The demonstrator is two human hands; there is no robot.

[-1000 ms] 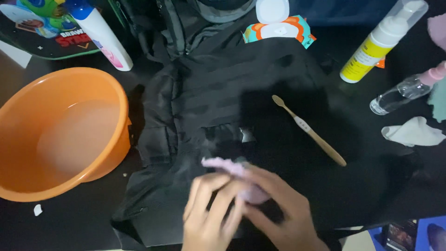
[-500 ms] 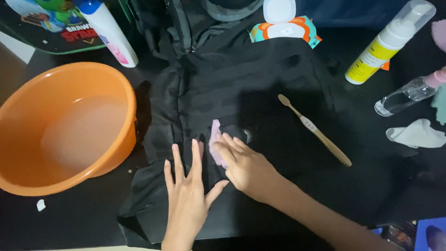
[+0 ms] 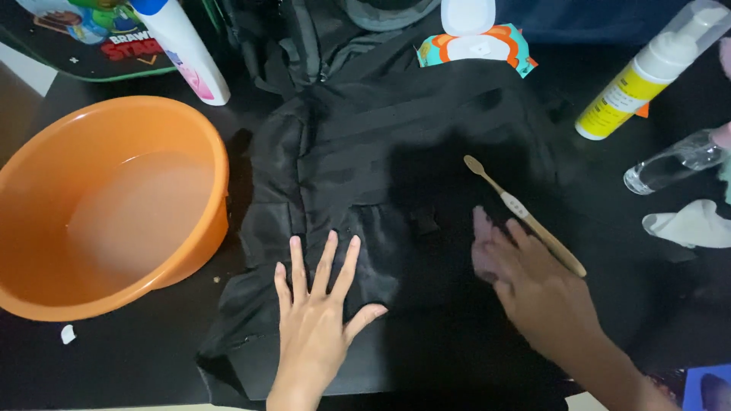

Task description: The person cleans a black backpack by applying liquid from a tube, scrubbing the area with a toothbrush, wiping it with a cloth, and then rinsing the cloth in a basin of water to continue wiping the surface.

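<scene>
Left hand [image 3: 320,320] is laid flat, fingers spread, on the lower front of the black backpack [image 3: 381,152] — open grip, nothing held, fabric pinned down. Right hand [image 3: 533,285] is pressed on the bag's right side, a small pinkish cloth [image 3: 481,247] tucked under the fingers; whether it is actually pinched or just pushed cannot be told. Wooden toothbrush [image 3: 525,217] is lying on the bag, just beside the right fingertips.

Backpack is spread flat on the dark table [image 3: 137,358], straps toward the top. Judged soft and floppy, likely to bunch under rubbing — best held by flat palm pressure or by a seam. Cloth judged light and limp.

Count:
- one orange basin [image 3: 190,144] with water, left of the bag
- one white bottle [image 3: 186,53]
- one yellow foam pump bottle [image 3: 640,76]
- one clear spray bottle [image 3: 674,160]
- one wipes pack [image 3: 480,46]
- one crumpled tissue [image 3: 689,224]
</scene>
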